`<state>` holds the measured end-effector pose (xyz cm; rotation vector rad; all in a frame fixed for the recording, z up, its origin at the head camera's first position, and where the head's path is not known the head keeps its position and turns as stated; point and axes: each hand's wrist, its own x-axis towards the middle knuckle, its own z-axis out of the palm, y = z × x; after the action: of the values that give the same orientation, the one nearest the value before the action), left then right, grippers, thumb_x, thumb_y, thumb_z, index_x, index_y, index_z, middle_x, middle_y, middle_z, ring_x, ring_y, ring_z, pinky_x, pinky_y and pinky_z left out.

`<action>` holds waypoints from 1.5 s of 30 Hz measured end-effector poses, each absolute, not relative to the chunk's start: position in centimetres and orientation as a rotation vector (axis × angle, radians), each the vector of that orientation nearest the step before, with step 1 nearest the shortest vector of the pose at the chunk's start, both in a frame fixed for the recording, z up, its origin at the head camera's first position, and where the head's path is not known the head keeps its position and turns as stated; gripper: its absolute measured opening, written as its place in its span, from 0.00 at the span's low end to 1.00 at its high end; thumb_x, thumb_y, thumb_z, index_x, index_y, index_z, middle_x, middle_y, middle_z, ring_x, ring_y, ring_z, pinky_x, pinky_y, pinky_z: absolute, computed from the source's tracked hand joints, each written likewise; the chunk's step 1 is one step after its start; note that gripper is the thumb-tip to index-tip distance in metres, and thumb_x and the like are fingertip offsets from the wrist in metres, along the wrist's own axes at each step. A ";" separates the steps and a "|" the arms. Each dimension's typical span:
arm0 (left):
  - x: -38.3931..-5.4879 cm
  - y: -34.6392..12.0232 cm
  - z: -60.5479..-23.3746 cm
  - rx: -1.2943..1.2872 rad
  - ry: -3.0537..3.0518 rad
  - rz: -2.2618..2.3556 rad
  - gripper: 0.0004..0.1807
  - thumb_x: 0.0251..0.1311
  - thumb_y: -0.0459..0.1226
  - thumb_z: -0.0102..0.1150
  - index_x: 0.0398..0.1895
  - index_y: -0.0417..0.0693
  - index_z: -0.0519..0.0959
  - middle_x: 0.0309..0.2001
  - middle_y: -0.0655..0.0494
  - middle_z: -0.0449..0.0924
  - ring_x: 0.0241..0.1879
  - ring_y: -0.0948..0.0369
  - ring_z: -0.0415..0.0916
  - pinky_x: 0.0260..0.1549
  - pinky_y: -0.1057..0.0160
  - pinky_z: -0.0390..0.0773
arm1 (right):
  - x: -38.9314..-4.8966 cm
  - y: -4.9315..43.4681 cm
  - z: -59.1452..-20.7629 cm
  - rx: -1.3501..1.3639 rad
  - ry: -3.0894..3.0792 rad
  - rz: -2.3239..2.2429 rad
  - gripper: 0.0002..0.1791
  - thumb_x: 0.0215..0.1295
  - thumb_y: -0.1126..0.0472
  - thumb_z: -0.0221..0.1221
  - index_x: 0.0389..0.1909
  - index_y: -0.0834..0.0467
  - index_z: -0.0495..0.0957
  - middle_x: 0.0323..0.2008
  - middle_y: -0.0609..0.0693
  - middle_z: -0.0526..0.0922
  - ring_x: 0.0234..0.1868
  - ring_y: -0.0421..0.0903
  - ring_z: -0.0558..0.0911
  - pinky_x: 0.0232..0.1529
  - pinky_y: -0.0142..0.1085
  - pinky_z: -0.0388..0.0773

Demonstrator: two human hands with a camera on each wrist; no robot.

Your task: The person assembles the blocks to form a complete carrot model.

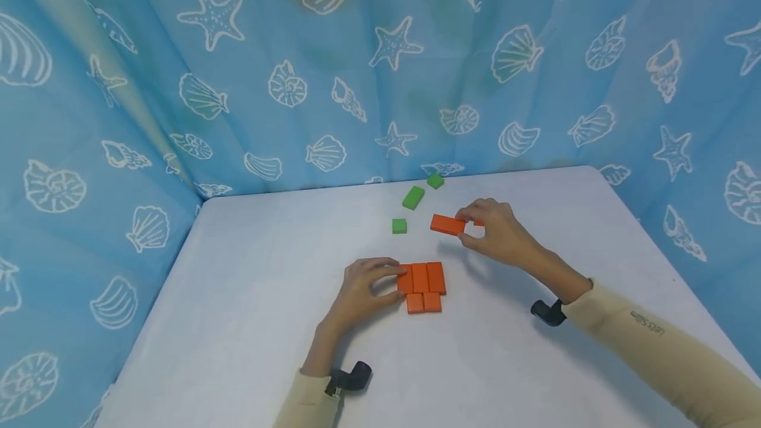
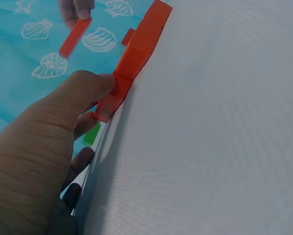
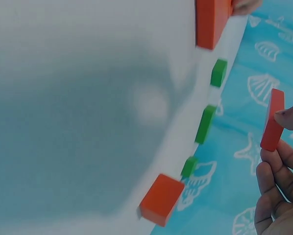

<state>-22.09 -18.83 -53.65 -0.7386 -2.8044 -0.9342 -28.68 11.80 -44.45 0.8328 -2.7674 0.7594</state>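
My right hand (image 1: pixel 498 231) pinches one end of a long red-orange block (image 1: pixel 446 224), held above the table in the head view. In the right wrist view that block (image 3: pixel 273 120) sits between thumb and fingertips. My left hand (image 1: pixel 364 288) has thumb and fingers curled at the left end of a group of red-orange blocks (image 1: pixel 419 278) laid side by side, with two smaller ones (image 1: pixel 424 303) along the near edge. In the left wrist view, the thumb and a finger hold the end block (image 2: pixel 107 107) of that group.
Three green blocks lie toward the back: a small one (image 1: pixel 399 226), a longer one (image 1: pixel 413 197) and another small one (image 1: pixel 436 180). Another red-orange block (image 3: pixel 162 199) lies on the white table (image 1: pixel 250 283), mostly behind my right hand. A blue shell-print curtain (image 1: pixel 357 71) hangs behind.
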 end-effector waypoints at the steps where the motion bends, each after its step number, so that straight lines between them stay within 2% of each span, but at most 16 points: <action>1: -21.9 -18.9 -53.8 -0.736 -2.797 -0.940 0.22 0.61 0.51 0.68 0.59 0.67 0.81 0.61 0.67 0.75 0.63 0.60 0.65 0.66 0.46 0.56 | -28.2 11.6 -44.6 0.844 -2.765 0.764 0.16 0.58 0.61 0.69 0.47 0.57 0.83 0.44 0.51 0.82 0.47 0.52 0.76 0.52 0.55 0.66; 13: -20.4 -18.8 -54.6 -0.751 -2.789 -0.954 0.22 0.61 0.51 0.67 0.60 0.66 0.81 0.61 0.65 0.75 0.63 0.58 0.66 0.65 0.43 0.58 | -22.8 10.7 -46.0 0.925 -2.777 0.809 0.17 0.56 0.60 0.71 0.48 0.54 0.83 0.44 0.46 0.81 0.53 0.49 0.75 0.57 0.57 0.68; 21: -21.5 -19.3 -53.8 -0.769 -2.742 -0.930 0.22 0.60 0.49 0.68 0.59 0.65 0.81 0.61 0.65 0.75 0.63 0.57 0.65 0.65 0.44 0.57 | -21.6 9.9 -45.4 1.029 -2.710 0.819 0.18 0.56 0.59 0.71 0.48 0.53 0.84 0.45 0.43 0.81 0.52 0.45 0.75 0.55 0.51 0.68; 35: -21.9 -19.2 -53.8 -0.744 -2.786 -0.926 0.22 0.62 0.52 0.66 0.61 0.67 0.80 0.62 0.67 0.74 0.64 0.60 0.64 0.67 0.47 0.55 | -19.2 9.0 -46.7 1.183 -2.692 0.762 0.17 0.55 0.59 0.71 0.47 0.51 0.84 0.46 0.40 0.80 0.51 0.41 0.75 0.55 0.47 0.67; 45: -22.0 -19.1 -53.5 -0.776 -2.745 -0.931 0.23 0.61 0.50 0.67 0.60 0.65 0.81 0.62 0.65 0.75 0.63 0.59 0.66 0.66 0.46 0.57 | -18.4 8.6 -47.8 1.219 -2.717 0.673 0.18 0.56 0.56 0.71 0.49 0.50 0.84 0.48 0.41 0.81 0.53 0.43 0.76 0.55 0.48 0.68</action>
<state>-21.99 -19.09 -53.55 -0.7757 -2.7453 -0.9308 -18.35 8.56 -47.80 1.2189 -2.7174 0.6728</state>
